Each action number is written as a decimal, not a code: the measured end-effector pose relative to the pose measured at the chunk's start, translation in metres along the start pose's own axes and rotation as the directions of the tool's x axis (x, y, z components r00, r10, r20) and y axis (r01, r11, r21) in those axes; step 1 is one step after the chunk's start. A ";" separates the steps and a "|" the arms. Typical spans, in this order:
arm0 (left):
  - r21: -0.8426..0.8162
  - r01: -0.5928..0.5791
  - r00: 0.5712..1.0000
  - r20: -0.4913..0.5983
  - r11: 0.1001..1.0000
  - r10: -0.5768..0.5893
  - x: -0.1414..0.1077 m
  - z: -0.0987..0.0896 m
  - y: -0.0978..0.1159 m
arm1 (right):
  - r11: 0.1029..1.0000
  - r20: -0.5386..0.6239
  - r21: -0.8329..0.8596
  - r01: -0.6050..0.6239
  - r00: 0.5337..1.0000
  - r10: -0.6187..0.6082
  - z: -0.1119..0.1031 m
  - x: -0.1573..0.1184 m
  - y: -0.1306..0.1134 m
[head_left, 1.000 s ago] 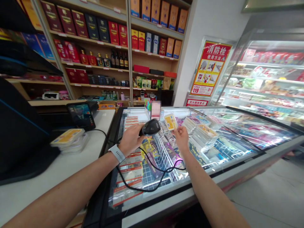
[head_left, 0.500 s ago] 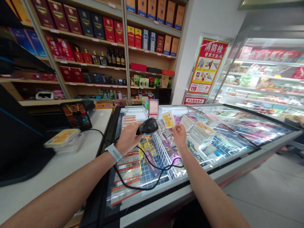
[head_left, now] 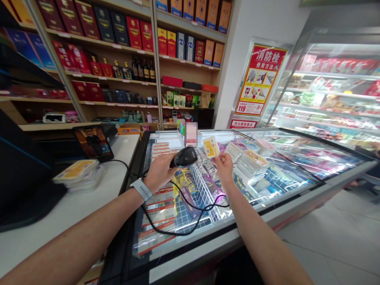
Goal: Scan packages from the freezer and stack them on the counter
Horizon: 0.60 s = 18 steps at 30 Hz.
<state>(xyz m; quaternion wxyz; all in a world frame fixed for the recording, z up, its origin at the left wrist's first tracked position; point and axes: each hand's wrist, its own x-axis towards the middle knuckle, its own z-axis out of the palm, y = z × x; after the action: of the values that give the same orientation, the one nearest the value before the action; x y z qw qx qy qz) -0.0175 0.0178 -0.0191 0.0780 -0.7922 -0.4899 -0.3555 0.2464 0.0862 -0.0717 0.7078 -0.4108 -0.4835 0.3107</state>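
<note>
My left hand (head_left: 160, 171) is wrapped round the handle of a black barcode scanner (head_left: 186, 157), whose head points right. A flat clear pack with a yellow label (head_left: 210, 147) stands tilted up in my right hand (head_left: 225, 166), pinched at its lower right corner. The pack is just right of the scanner's head, apart from it. Both hands are above the glass top of a chest freezer (head_left: 166, 264). Stacks of similar clear packs (head_left: 251, 165) rest on the glass to the right of my right hand. The scanner's black cable (head_left: 190, 236) loops over the glass below.
On the white counter (head_left: 89, 213) at left lie more yellow-labelled packs (head_left: 75, 172), by a phone (head_left: 92, 142) showing a picture. A dark monitor (head_left: 23, 166) stands at far left. Shelves of boxes and bottles (head_left: 142, 70) line the back. Price tags (head_left: 157, 233) lie along the freezer's left side.
The view has shifted very slightly. Both hands keep their hold on the scanner and the pack, with almost no movement between them.
</note>
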 end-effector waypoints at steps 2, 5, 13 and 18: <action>0.006 0.000 1.000 0.004 1.000 0.000 0.001 -0.001 0.001 | 1.000 0.002 -0.005 0.000 1.000 0.000 0.000 0.000 0.000; 0.014 0.006 1.000 0.015 1.000 -0.006 0.002 -0.003 0.003 | 1.000 0.003 -0.008 -0.002 1.000 0.002 -0.001 0.000 0.000; 0.021 0.005 1.000 0.026 1.000 -0.005 0.000 -0.001 0.002 | 1.000 0.011 -0.011 -0.006 1.000 0.006 -0.001 0.000 0.000; 0.025 0.009 0.999 0.037 1.000 -0.010 0.000 0.000 0.002 | 1.000 0.006 -0.019 0.001 1.000 -0.001 -0.001 0.000 -0.001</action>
<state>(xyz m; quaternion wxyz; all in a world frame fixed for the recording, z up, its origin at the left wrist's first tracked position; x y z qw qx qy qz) -0.0158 0.0165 -0.0184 0.0772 -0.7953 -0.4993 -0.3350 0.2472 0.0854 -0.0710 0.7027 -0.4162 -0.4888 0.3068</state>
